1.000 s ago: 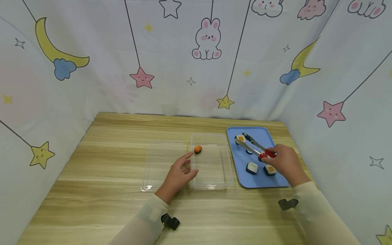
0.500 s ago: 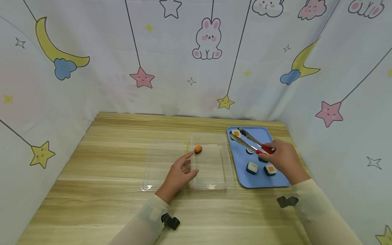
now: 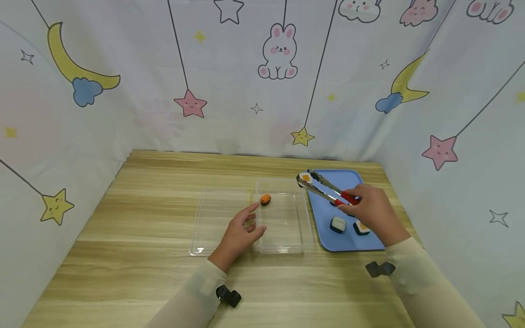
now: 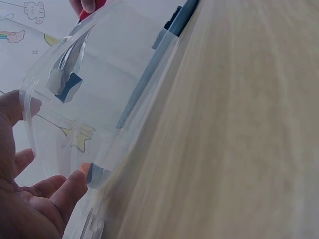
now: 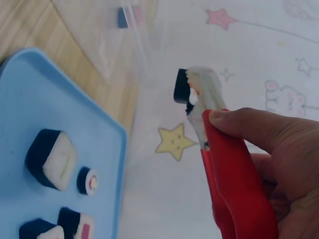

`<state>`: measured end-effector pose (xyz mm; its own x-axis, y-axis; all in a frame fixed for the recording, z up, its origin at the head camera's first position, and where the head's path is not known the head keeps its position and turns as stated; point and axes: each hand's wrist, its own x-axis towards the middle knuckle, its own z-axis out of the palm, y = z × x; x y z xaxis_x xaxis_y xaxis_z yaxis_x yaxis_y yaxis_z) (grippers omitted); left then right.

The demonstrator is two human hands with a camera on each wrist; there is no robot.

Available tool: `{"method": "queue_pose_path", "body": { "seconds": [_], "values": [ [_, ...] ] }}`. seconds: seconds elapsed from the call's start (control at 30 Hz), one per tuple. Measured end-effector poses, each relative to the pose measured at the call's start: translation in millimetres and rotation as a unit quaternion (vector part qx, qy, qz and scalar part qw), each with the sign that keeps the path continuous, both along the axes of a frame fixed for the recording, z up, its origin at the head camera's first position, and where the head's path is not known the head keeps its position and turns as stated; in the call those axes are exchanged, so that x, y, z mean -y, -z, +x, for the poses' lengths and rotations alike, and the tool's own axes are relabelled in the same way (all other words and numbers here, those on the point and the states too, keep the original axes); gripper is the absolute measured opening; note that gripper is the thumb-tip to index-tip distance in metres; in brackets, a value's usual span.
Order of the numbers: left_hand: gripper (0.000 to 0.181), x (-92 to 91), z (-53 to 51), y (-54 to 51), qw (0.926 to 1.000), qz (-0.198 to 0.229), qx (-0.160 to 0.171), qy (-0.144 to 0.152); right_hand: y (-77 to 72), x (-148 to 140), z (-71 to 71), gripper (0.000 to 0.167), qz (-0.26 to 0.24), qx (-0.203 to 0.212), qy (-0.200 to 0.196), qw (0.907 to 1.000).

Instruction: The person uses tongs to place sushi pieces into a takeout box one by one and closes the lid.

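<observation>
My right hand point(image 3: 372, 210) grips the red handles of metal tongs point(image 3: 324, 193). Between the tong tips is a sushi piece with an orange centre point(image 3: 305, 178), held above the tray's left back corner, beside the clear container point(image 3: 283, 249). The right wrist view shows the dark side of that piece point(image 5: 182, 86) in the tongs. My left hand point(image 3: 239, 233) rests at the container's left side, fingers spread and relaxed, thumb over the near left rim. A small orange-topped sushi point(image 3: 265, 199) lies in the container's back left part, by the left fingertips.
The blue tray point(image 3: 328, 243) at the right holds several sushi pieces, among them a white-topped one point(image 3: 337, 224) and an orange-centred one point(image 3: 361, 228). A clear lid point(image 3: 205, 223) lies left of the container. A patterned curtain point(image 3: 229, 127) stands behind the wooden table point(image 3: 135, 228).
The right hand has carried the tongs and the orange-centred piece up and leftward, from over the tray toward the container. The left hand has stayed in place.
</observation>
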<state>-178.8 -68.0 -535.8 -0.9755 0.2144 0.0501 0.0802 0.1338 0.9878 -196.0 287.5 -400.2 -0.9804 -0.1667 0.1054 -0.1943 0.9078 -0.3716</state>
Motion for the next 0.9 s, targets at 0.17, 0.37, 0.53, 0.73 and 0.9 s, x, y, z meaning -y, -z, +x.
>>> {"method": "queue_pose_path", "body": {
  "seconds": [0.17,0.37,0.53,0.73,0.9],
  "values": [
    [0.071,-0.1,0.5,-0.6,1.0000,0.008,0.005,-0.002,-0.3,8.0,0.3,0.047,0.000,-0.002,-0.016,0.9999],
    [0.071,-0.3,-1.2,1.7,1.0000,0.006,0.000,-0.001,1.7,18.4,-0.8,0.044,-0.003,-0.007,-0.036,0.9993],
    [0.071,-0.5,-1.3,2.3,1.0000,0.002,0.000,-0.001,2.0,27.6,-0.7,0.042,-0.008,0.008,-0.043,0.9990],
    [0.071,-0.7,-1.2,1.3,1.0000,-0.003,0.004,-0.001,4.4,35.6,-3.1,0.041,0.000,0.021,-0.042,0.9989],
    [0.071,-0.1,-1.3,2.1,1.0000,0.001,0.003,0.002,7.1,40.2,-6.9,0.037,-0.004,0.037,-0.044,0.9983]
  ]
}}
